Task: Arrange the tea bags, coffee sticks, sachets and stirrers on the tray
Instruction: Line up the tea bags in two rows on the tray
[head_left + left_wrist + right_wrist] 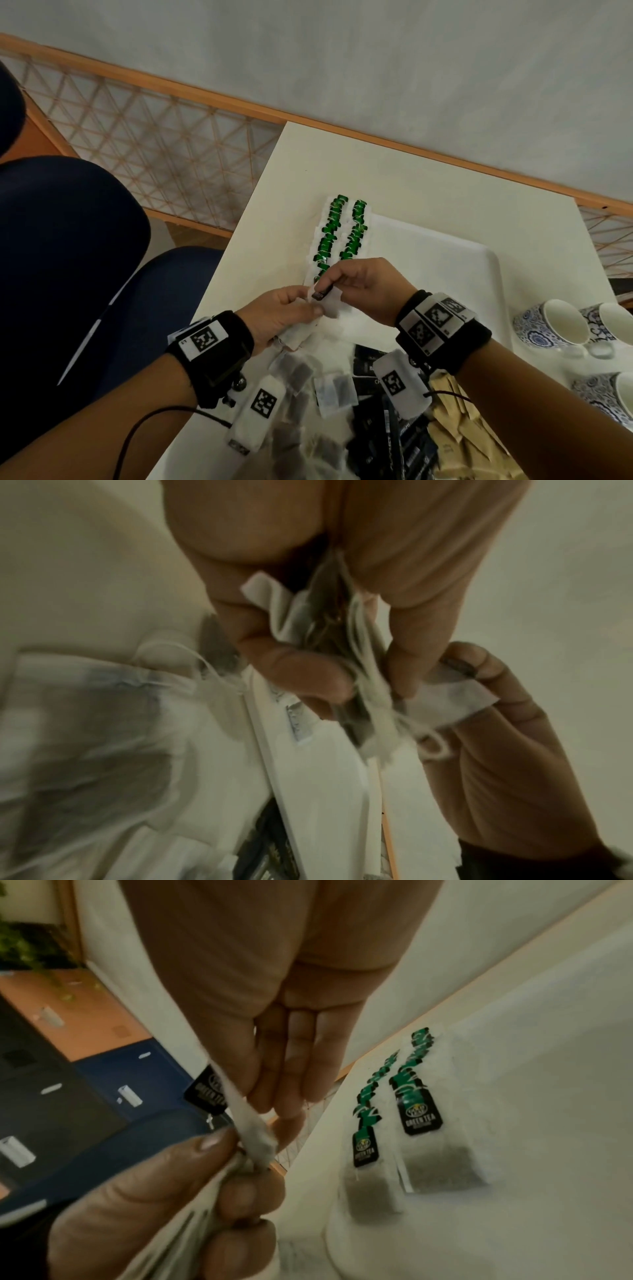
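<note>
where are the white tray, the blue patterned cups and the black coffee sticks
white plastic tray [445, 260]: head view, bare middle floor.
blue patterned ceramic cups [534, 334]: head view, nearest cup's outer wall.
black coffee sticks [368, 368]: head view, top of pile.

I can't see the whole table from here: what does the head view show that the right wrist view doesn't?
Only the head view shows the patterned cups, the loose tea bags, black coffee sticks and brown sachets heaped near the table's front edge, and the bare right part of the white tray.

Only the right wrist view makes the tags' print readable: GREEN TEA.

Both show the two rows of green-tagged tea bags on the tray's left side, the right hand pinching one tea bag, and the left hand gripping a bunch.
</note>
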Demonstrator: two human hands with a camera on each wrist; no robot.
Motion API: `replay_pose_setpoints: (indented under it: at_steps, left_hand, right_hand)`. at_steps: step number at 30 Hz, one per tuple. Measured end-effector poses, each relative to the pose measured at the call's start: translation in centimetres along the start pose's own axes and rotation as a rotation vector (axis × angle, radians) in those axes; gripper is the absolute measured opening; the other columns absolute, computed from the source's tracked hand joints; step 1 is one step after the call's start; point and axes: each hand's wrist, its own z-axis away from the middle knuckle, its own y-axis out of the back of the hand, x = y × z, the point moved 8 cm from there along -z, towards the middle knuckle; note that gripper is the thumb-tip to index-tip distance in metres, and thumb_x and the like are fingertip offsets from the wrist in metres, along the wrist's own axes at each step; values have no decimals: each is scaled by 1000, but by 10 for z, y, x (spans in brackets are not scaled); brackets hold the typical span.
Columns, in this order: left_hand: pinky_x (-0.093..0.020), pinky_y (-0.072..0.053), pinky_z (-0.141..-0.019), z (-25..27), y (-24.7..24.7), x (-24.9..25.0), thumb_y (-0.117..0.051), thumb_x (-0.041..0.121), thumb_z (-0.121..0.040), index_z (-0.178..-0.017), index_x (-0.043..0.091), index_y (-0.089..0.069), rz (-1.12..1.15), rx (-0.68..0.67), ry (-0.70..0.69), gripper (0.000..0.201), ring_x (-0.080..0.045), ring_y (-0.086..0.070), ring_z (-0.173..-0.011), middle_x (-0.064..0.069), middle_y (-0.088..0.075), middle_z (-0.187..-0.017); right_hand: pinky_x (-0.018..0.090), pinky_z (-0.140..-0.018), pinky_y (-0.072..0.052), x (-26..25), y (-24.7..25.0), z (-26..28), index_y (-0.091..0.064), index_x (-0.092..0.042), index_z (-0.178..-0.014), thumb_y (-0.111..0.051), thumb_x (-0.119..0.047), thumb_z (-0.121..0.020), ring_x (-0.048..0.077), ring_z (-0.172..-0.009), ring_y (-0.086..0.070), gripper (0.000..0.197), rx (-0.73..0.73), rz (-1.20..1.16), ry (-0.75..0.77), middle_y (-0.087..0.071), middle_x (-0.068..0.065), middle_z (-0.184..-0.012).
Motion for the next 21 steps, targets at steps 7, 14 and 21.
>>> replay_pose_setpoints:
  at_steps: [7, 14, 21]
  left_hand:
    - [-24, -50, -53, -3, 15, -3, -72, 14, -80, -87, 8, -66, -22, 154, 12, 11, -19, -59, -61, -10, -65, -78]
    - [-26, -50, -44, 1, 24, -2, -61, 3, -88, -104, 13, -65, 25, 240, 53, 19, -19, -64, -60, -11, -68, -88]
    - [-39, -59, -56, 8, 42, -2, -28, -5, -87, -110, 7, -62, 186, 294, 108, 42, -37, -56, -91, -18, -54, -112]
  right_hand:
    - [28, -75, -56, 18, 3, 1, -69, -31, -101, -67, -14, -86, 7, -72, -64, 23, 76, -229, -145, -72, 1, -84]
    - [15, -70, -49, 37, 5, 2, -70, -32, -102, -68, -10, -82, 6, -67, -60, 30, 115, 26, -171, -66, -7, -75]
    - [-2, -70, -39, 68, 8, 0, -71, -29, -103, -65, -11, -84, -11, -78, -57, 26, 39, 222, -286, -70, -6, -92]
